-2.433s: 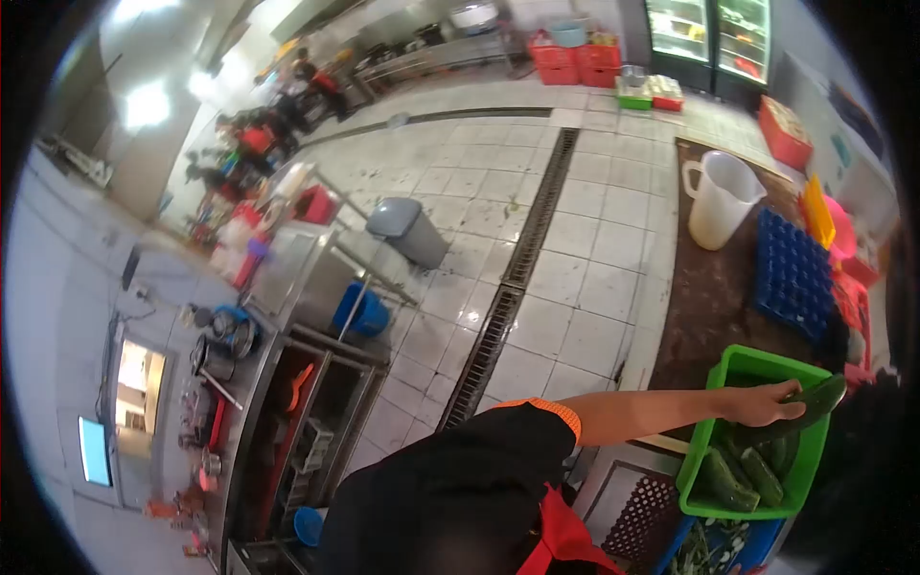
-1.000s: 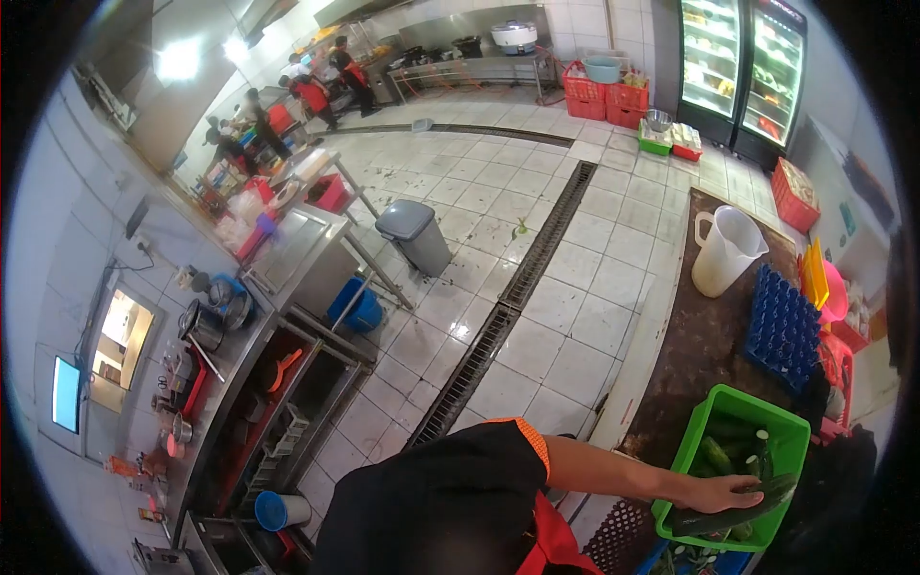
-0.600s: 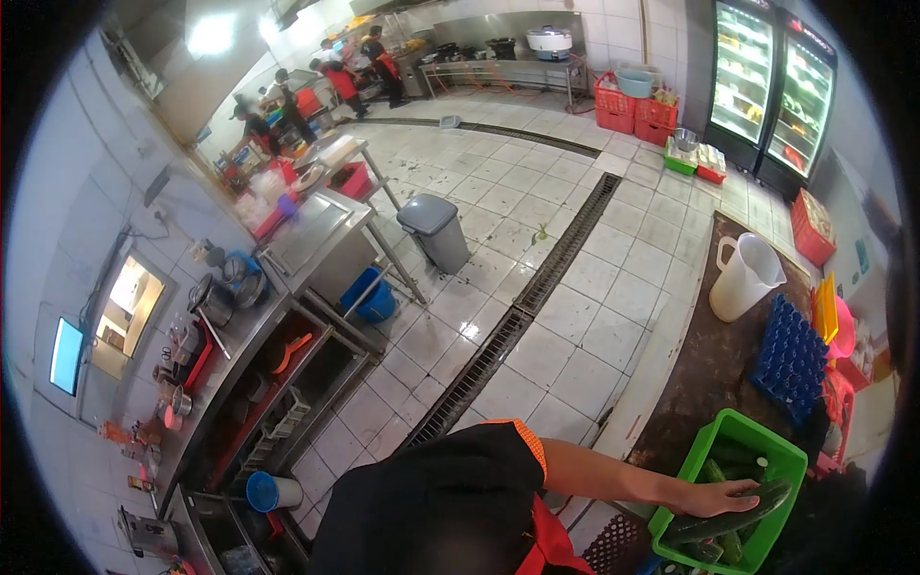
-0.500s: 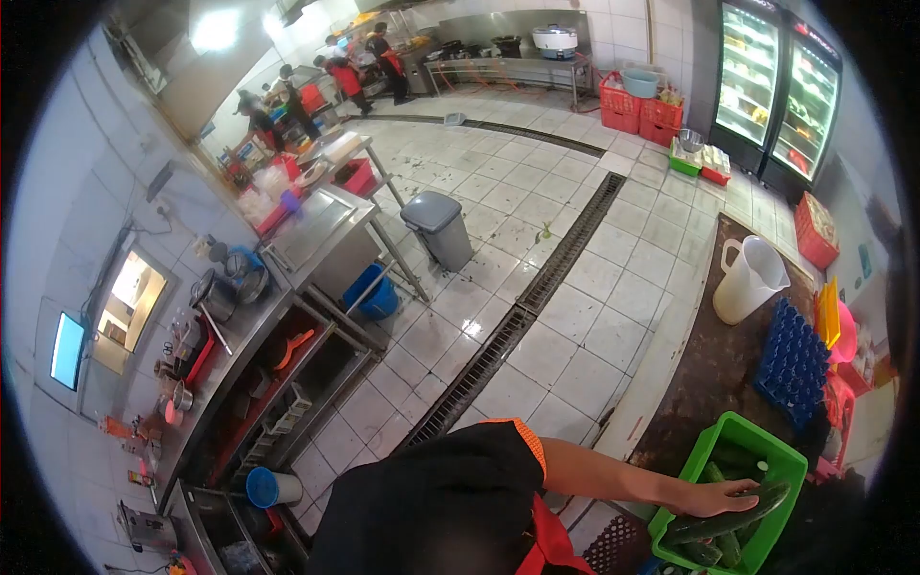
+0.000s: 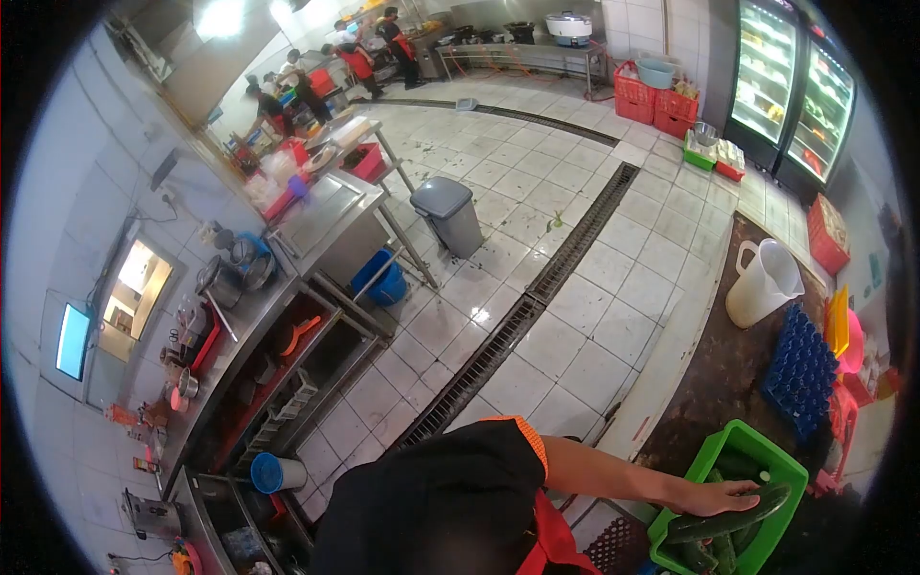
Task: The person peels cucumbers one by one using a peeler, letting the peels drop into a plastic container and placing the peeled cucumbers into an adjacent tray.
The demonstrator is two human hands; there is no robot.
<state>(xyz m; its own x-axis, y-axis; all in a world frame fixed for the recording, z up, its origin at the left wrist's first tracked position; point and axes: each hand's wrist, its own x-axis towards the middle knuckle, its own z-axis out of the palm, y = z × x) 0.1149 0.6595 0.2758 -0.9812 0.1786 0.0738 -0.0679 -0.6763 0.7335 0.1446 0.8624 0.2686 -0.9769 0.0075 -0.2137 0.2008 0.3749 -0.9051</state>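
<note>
My left hand (image 5: 721, 497) reaches down over a green plastic basket (image 5: 792, 467) at the lower right. Its fingers are closed round a long, dark green cucumber (image 5: 719, 525), held across the basket's opening. More cucumbers (image 5: 724, 553) lie beneath it in the basket, partly covered by the held one. My arm comes out of a black sleeve with orange trim, and part of a red apron shows below it. My right hand is out of the picture.
On the dark worktop (image 5: 695, 383) stand a white pitcher (image 5: 762, 285) and a blue egg tray (image 5: 813, 369). A grate drain (image 5: 537, 297) crosses the tiled floor. Beyond are a grey bin (image 5: 448, 218), steel counters (image 5: 335, 211), lit fridges (image 5: 767, 72) and several people (image 5: 398, 48) at work.
The view has shifted slightly, so the room sits a little farther right and down. My left hand keeps its grip on the cucumber in nearly the same place.
</note>
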